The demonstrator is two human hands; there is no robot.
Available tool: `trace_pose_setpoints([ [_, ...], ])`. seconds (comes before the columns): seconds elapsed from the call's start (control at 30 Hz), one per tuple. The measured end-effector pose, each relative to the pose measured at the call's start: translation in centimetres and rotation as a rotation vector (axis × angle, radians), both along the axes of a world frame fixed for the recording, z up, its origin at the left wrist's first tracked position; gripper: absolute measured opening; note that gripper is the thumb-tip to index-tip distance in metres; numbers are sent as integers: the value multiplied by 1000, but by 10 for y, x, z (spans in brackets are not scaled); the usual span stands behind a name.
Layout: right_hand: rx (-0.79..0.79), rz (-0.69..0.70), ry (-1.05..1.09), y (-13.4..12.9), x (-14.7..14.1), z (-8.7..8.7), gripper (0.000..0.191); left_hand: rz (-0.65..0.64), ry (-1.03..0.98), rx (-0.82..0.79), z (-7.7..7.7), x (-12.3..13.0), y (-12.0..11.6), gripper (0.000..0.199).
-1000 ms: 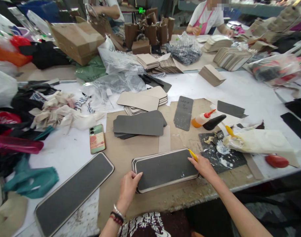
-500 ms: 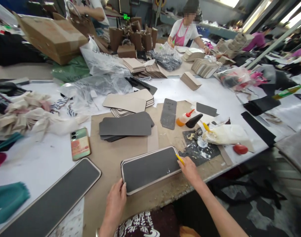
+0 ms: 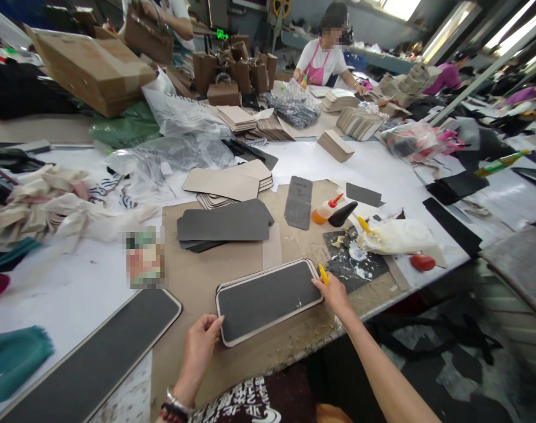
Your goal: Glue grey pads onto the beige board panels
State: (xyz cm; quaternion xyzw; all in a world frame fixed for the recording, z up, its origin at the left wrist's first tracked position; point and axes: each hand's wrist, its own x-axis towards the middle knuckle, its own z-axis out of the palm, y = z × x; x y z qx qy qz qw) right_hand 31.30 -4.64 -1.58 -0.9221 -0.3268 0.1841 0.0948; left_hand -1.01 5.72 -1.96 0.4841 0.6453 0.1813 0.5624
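A stack of long, round-cornered panels [image 3: 263,302], dark grey on top with pale borders, lies in front of me on brown board. My left hand [image 3: 202,338] pinches the top panel's left edge between thumb and fingers. At the opposite end, my right hand [image 3: 331,292] is closed round a yellow tool [image 3: 323,275] whose end points up; its working part is hidden. Those right fingertips touch the panel's right edge. Beyond the stack lie loose dark grey pieces [image 3: 223,222]. To the right, a black sheet [image 3: 358,261] is smeared with white glue.
A larger bordered panel [image 3: 113,346] lies left, below a blurred phone [image 3: 145,257]. An orange-filled bottle [image 3: 326,211], a black cone [image 3: 342,214] and a white bag [image 3: 400,236] stand or lie right. Beige panels [image 3: 223,183] are stacked behind. Across the table, a person [image 3: 324,61] works.
My left hand has shifted up to the panel's left edge, fingers now pinching. In my right hand the yellow tool has turned from slanting across the corner to pointing up. The stack stays put.
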Motion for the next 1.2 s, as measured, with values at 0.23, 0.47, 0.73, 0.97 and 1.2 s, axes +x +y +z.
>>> trace_pose_setpoints([
  [0.23, -18, -41, 71, 2, -1, 5, 14, 13, 7, -40, 10, 2, 4, 62],
  [0.47, -32, 75, -78, -4, -2, -3, 15, 8, -7, -34, 8, 2, 3, 57],
  [0.73, -88, 16, -84, -3, 0, -10, 20, 64, -59, -33, 10, 1, 1, 45],
  [0.97, -103, 2, -20, 4, -10, 7, 19, 52, -55, -58, 9, -4, 3, 48],
  [1.2, -91, -47, 60, 10, -14, 14, 20, 12, 22, -74, -5, -12, 8, 54],
])
